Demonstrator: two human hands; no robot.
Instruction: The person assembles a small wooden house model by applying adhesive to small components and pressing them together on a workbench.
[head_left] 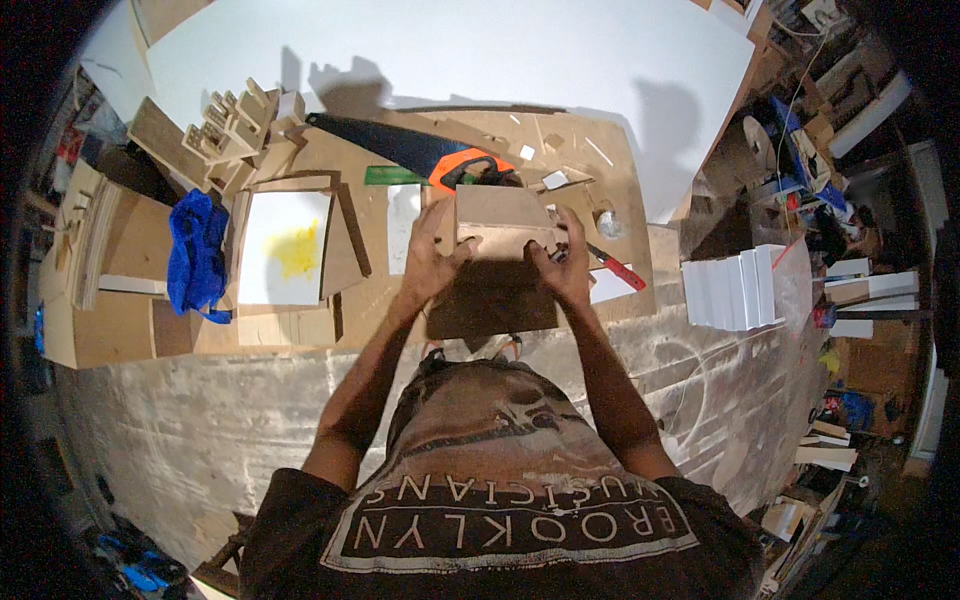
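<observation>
A tan, box-like wooden piece [505, 207] is held between my two hands over the workboard. My left hand [436, 256] grips its left side, thumb on the near face. From the other side my right hand [563, 258] grips it, its thumb also on the near face. The fingers behind the piece are partly hidden. Just beyond it lies a handsaw [385, 142] with a dark blade and an orange and black handle. A red-handled tool [622, 271], perhaps a knife, rests beside my right hand. Left of my left hand is a pale strip [403, 228].
At left are a white panel with a yellow stain [282, 248], a blue cloth or bag [197, 250] and a small slatted wooden assembly [230, 128]. White blocks [735, 288] stand in a row at right. A large white sheet [480, 50] covers the far side.
</observation>
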